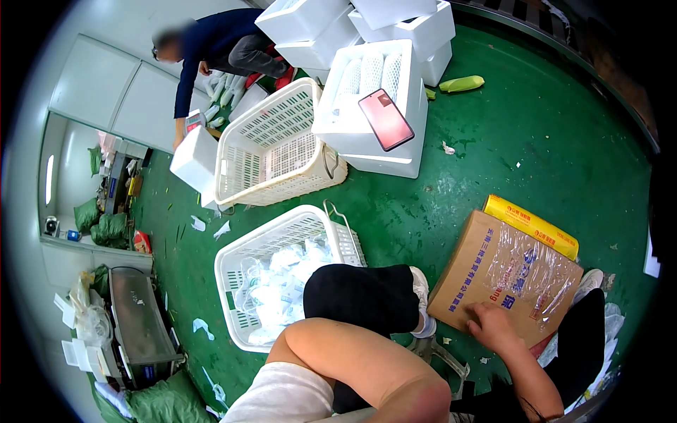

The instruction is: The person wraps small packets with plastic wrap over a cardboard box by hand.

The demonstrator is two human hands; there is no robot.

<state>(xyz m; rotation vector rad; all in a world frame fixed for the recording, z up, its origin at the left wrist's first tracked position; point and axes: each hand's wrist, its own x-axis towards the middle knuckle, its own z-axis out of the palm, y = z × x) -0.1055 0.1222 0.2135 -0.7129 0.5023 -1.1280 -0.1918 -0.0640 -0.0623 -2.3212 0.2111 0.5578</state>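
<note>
Cardboard box (pixel 469 278), right hand (pixel 495 326) over near edge, open floor (pixel 451 182) beyond

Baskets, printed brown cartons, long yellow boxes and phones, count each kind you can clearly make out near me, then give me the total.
White slatted baskets: 2
Printed brown carton: 1
Long yellow box: 1
Phone: 1
Total: 5

Stacked white foam boxes (pixel 427 32); pink phone (pixel 388 121) on open foam box (pixel 381 166); yellow-green vegetable (pixel 462 84) on green floor (pixel 493 151); green sack (pixel 169 402); person (pixel 215 32) in dark-blue top.
</note>
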